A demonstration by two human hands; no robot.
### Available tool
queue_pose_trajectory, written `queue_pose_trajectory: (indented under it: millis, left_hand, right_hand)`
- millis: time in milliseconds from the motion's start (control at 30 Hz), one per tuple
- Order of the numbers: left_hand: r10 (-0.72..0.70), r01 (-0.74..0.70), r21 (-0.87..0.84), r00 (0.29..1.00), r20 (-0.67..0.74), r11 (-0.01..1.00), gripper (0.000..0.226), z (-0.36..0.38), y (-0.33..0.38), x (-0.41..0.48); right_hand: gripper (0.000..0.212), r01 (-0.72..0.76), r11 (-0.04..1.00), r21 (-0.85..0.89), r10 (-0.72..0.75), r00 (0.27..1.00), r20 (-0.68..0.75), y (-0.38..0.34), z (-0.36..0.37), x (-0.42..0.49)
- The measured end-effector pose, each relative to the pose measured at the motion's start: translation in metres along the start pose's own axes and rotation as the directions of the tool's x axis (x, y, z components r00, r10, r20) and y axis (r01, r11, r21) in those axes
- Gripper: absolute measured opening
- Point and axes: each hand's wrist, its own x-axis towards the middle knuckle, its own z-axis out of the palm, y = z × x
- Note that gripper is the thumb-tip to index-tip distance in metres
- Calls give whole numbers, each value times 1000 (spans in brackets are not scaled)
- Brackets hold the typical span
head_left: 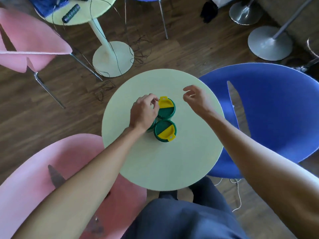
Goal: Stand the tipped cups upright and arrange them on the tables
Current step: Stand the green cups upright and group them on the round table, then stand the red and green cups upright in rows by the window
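Three green cups with green-and-yellow lids stand upright in a tight cluster near the middle of the round pale table (pixel 164 166). The far cup (pixel 166 109) and the near cup (pixel 165 131) show their lids fully. The third cup (pixel 152 125) is mostly hidden under my left hand (pixel 144 112), which hovers over it with fingertips beside the far cup's yellow tab; whether it grips anything I cannot tell. My right hand (pixel 196 99) hangs above the table to the right of the cups, fingers loosely curled and apart, holding nothing.
A pink chair (pixel 34 178) sits at the near left and a blue chair (pixel 276 109) at the right of the table. A second pale round table (pixel 96 16) stands at the back left with a dark handle and cables on it. Another pink chair (pixel 29 44) is at far left.
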Motion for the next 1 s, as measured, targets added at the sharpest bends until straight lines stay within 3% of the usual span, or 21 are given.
queue_pose_trajectory:
  millis: [233,500,767,1000]
  left_hand:
    - [205,-214,6,940,271,977,20,55,148,20]
    - [502,-510,-109,747,436,853,17,174,374,-24]
    - [641,-623,-231,586,495,747,16,302,606,-114]
    - [750,-696,-312,506,426,647,15,353,766,-123]
  right_hand:
    - [26,-150,973,178,196,940,-279,50,-115,-70]
    - [22,-189,916,355,367,755,-544,174,-290,-173]
    - [24,-251,895,369,446,558,-700,309,-491,-277]
    - [24,-220,915,338,403,495,-770,345,-653,-305]
